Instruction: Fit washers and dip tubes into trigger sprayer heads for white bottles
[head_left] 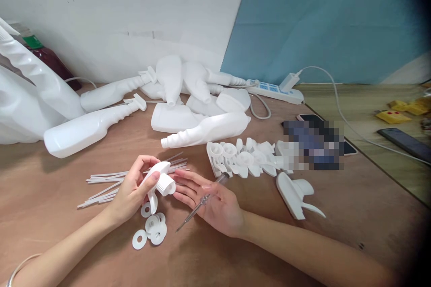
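- The left hand (134, 190), at lower centre of the frame, is closed around a white trigger sprayer head (160, 182), thumb on top, its lever hanging down towards the bench (50, 215).
- The right hand (212, 204) lies palm up just right of it, fingers loosely spread, with a clear-handled screwdriver (201, 202) resting across the palm; its grip on the tool seems slack.
- The screwdriver's long axis runs diagonally, tip at lower left, handle at upper right.
- White washers (151, 226) lie just below the hands, and thin dip tubes (111, 184) fan out to the left.
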Tool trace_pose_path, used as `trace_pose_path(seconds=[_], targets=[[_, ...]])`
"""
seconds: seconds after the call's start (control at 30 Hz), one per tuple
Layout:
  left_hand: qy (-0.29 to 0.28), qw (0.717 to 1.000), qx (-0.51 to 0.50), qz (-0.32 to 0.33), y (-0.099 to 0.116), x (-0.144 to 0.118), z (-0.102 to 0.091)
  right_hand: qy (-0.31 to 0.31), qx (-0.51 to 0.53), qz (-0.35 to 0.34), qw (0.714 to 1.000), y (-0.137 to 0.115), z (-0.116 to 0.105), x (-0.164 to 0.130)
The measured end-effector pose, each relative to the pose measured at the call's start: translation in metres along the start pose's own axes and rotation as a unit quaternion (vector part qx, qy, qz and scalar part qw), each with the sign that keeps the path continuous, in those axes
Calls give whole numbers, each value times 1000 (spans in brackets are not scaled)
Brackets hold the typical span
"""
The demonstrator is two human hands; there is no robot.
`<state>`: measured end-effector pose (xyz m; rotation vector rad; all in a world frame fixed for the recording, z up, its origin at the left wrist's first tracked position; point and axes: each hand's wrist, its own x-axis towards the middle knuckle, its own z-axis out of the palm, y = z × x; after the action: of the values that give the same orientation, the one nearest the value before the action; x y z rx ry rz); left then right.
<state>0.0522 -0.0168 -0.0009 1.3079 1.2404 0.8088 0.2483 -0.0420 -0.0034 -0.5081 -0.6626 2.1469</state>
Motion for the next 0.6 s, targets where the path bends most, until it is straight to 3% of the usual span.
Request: trace_pose_path(seconds=[0.17,0.43,0.6], targets=[[-1,997,57,47,-4,-2,-2,11,34,73,997,-2,-1,2],[2,953,90,289,-7,-9,-1,15,61,91,994,-1,-4,6],[7,947,104,304,-10,-8,-2,18,55,104,993,-1,-6,6]])
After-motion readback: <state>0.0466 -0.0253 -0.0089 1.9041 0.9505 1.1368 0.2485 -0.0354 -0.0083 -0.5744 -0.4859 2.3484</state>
